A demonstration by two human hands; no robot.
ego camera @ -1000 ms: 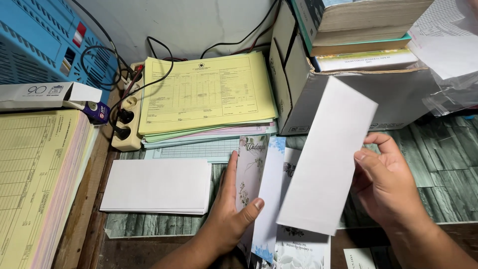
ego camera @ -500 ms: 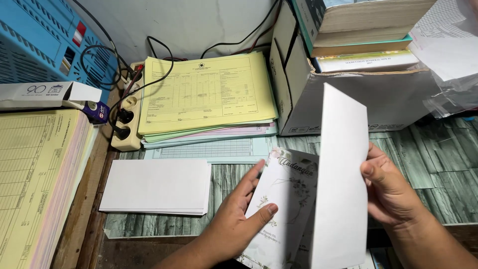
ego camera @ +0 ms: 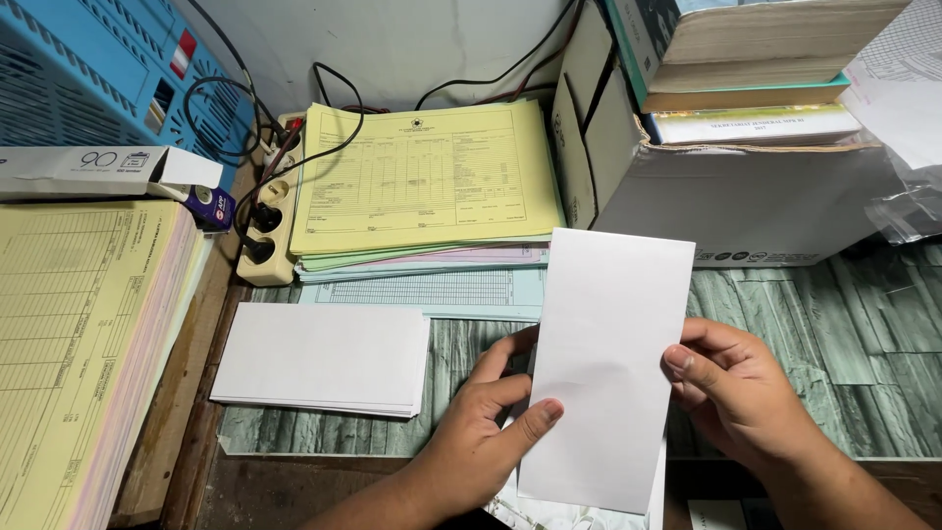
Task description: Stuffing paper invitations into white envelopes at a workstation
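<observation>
Both hands' grip pinches a tall white envelope (ego camera: 603, 368) upright above the tabletop (ego camera: 844, 334), left hand (ego camera: 481, 432) thumbing its lower edge, right hand (ego camera: 736, 393) steadying the side, seemingly squaring it, near the white envelope stack (ego camera: 324, 358)

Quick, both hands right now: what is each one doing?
Left hand: closed on the left edge of the blank white rectangular paper envelope.
Right hand: closed on the same envelope's right edge.
</observation>
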